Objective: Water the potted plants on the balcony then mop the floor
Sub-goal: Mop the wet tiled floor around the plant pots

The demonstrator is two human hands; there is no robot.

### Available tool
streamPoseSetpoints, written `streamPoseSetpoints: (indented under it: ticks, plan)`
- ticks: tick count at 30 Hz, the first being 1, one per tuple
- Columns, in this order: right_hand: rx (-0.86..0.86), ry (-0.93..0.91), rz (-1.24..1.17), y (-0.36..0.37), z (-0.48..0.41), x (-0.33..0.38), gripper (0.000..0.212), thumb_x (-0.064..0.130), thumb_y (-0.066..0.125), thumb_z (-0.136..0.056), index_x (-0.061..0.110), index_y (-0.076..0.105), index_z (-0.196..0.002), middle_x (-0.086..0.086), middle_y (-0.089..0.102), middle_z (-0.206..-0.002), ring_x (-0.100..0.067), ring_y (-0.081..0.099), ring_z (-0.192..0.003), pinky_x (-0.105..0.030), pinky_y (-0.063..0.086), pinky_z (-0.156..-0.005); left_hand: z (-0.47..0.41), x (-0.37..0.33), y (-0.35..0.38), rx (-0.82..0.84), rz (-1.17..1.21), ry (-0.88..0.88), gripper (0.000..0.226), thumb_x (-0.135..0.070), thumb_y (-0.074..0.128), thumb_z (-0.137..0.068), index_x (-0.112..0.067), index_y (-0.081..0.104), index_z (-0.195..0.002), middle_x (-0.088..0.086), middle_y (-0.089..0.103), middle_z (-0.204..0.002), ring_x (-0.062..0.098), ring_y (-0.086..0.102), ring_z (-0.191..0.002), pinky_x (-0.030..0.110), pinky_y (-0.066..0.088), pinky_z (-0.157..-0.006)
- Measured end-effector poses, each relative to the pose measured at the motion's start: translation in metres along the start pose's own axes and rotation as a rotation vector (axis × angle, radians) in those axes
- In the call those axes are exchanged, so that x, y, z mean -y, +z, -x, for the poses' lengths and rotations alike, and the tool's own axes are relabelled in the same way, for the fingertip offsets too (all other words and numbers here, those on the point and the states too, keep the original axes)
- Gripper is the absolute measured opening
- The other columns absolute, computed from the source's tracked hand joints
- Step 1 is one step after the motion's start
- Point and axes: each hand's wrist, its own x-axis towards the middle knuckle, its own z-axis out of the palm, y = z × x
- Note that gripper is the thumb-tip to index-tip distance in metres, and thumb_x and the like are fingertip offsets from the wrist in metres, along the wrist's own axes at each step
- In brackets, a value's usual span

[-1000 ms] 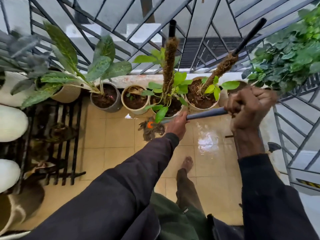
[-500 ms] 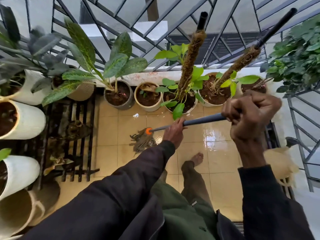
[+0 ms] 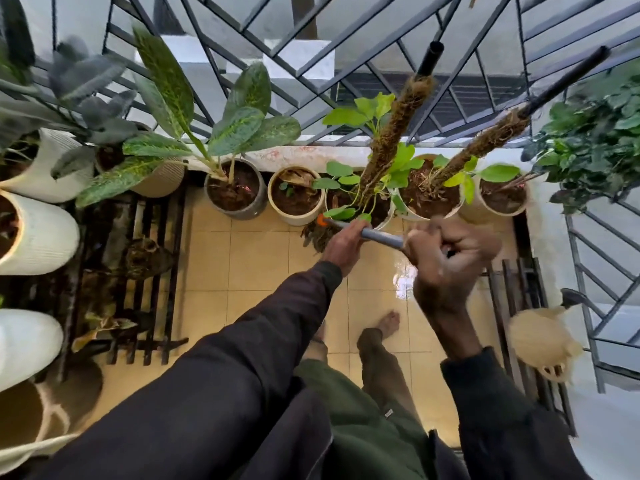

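A mop with a grey handle [image 3: 381,235] and an orange collar has its dark stringy head [image 3: 317,233] on the tiled floor [image 3: 256,258], right against the row of pots. My left hand [image 3: 343,242] grips the handle low down, near the head. My right hand [image 3: 450,252] is closed around the handle's upper end. Potted plants line the far wall: a grey pot [image 3: 235,192] with broad speckled leaves, a small cream pot [image 3: 294,195], and two pots with moss poles [image 3: 394,133].
A black slatted rack [image 3: 149,271] and several white pots [image 3: 41,233] stand on the left. A metal railing [image 3: 346,64] runs along the back and right. A cream watering can [image 3: 540,341] sits at the right. The floor near my bare foot [image 3: 389,320] is wet and shiny.
The mop head has slid forward and right, from the open tiles to the base of the pots. Both hands moved with the handle.
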Motion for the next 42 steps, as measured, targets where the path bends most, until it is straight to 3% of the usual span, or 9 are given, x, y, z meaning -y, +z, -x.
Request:
streamPoseSetpoints:
  ticks: [3, 6, 11, 17, 22, 32, 37, 40, 42]
  plan:
    - [-0.046, 0.091, -0.064, 0.001, -0.037, 0.003, 0.034, 0.008, 0.058, -0.08, 0.013, 0.051, -0.047, -0.007, 0.043, -0.044, -0.031, 0.04, -0.039, -0.047, 0.034, -0.039, -0.018, -0.018, -0.003, 0.034, 0.02, -0.124, 0.027, 0.006, 0.054, -0.096, 0.0, 0.058, -0.123, 0.021, 0.068, -0.106, 0.037, 0.067, -0.094, 0.05, 0.057, -0.083]
    - [-0.057, 0.146, -0.214, -0.001, -0.069, 0.009, 0.038, 0.008, 0.058, -0.073, 0.028, 0.048, -0.043, 0.007, 0.035, -0.039, -0.02, 0.034, -0.035, -0.037, 0.028, -0.041, -0.03, -0.033, -0.012, 0.067, -0.023, -0.148, 0.014, -0.003, 0.052, -0.101, -0.004, 0.055, -0.115, 0.017, 0.064, -0.095, 0.035, 0.064, -0.085, 0.049, 0.052, -0.073]
    - [-0.014, 0.229, -0.326, -0.012, -0.076, -0.005, 0.034, -0.003, 0.052, -0.075, 0.018, 0.041, -0.05, 0.006, 0.027, -0.039, -0.014, 0.027, -0.034, -0.023, 0.028, -0.048, -0.002, -0.027, -0.008, 0.063, -0.109, -0.207, 0.023, -0.004, 0.052, -0.101, -0.007, 0.055, -0.124, 0.016, 0.065, -0.108, 0.037, 0.066, -0.093, 0.051, 0.055, -0.077]
    - [0.055, 0.326, -0.357, -0.014, -0.041, -0.031, 0.044, -0.014, 0.045, -0.079, 0.011, 0.037, -0.044, 0.011, 0.031, -0.039, -0.012, 0.029, -0.033, -0.026, 0.027, -0.047, 0.056, -0.003, -0.009, 0.088, -0.191, -0.319, 0.025, -0.006, 0.054, -0.102, -0.008, 0.055, -0.127, 0.014, 0.068, -0.106, 0.034, 0.068, -0.093, 0.048, 0.057, -0.078]
    - [0.103, 0.236, -0.396, -0.013, -0.034, -0.021, 0.044, -0.015, 0.047, -0.081, 0.012, 0.04, -0.047, 0.008, 0.034, -0.042, -0.015, 0.032, -0.034, -0.027, 0.031, -0.047, 0.066, 0.0, -0.017, 0.058, -0.185, -0.296, 0.028, -0.006, 0.056, -0.101, -0.006, 0.056, -0.13, 0.016, 0.07, -0.106, 0.034, 0.07, -0.094, 0.05, 0.06, -0.08]
    - [0.043, -0.02, -0.337, -0.021, -0.075, 0.013, 0.046, -0.012, 0.049, -0.087, 0.024, 0.048, -0.058, 0.014, 0.041, -0.047, -0.018, 0.036, -0.037, -0.028, 0.035, -0.048, -0.029, -0.044, -0.012, 0.005, -0.038, -0.084, 0.029, 0.007, 0.06, -0.093, -0.008, 0.057, -0.117, 0.014, 0.066, -0.101, 0.034, 0.066, -0.082, 0.051, 0.057, -0.071]
    - [-0.039, 0.036, -0.291, -0.008, -0.072, -0.012, 0.042, -0.012, 0.051, -0.081, 0.021, 0.051, -0.056, 0.018, 0.045, -0.047, -0.016, 0.039, -0.039, -0.029, 0.034, -0.05, -0.047, -0.025, -0.004, 0.136, -0.027, -0.113, 0.039, 0.012, 0.057, -0.092, 0.0, 0.055, -0.129, 0.021, 0.065, -0.119, 0.036, 0.065, -0.105, 0.049, 0.054, -0.094]
    - [-0.048, 0.113, -0.291, -0.012, -0.088, -0.01, 0.04, -0.006, 0.052, -0.078, 0.02, 0.045, -0.047, 0.018, 0.039, -0.042, -0.014, 0.034, -0.035, -0.024, 0.031, -0.048, -0.054, -0.033, 0.004, 0.101, -0.031, -0.168, 0.032, 0.007, 0.056, -0.096, -0.004, 0.054, -0.126, 0.019, 0.066, -0.115, 0.037, 0.066, -0.1, 0.049, 0.055, -0.087]
    - [-0.069, 0.159, -0.286, -0.019, -0.102, -0.006, 0.046, -0.004, 0.051, -0.076, 0.029, 0.049, -0.045, 0.017, 0.036, -0.039, -0.015, 0.032, -0.033, -0.023, 0.03, -0.046, -0.06, -0.045, 0.006, 0.104, -0.031, -0.203, 0.024, 0.003, 0.053, -0.099, -0.006, 0.053, -0.121, 0.017, 0.066, -0.109, 0.038, 0.065, -0.094, 0.049, 0.052, -0.078]
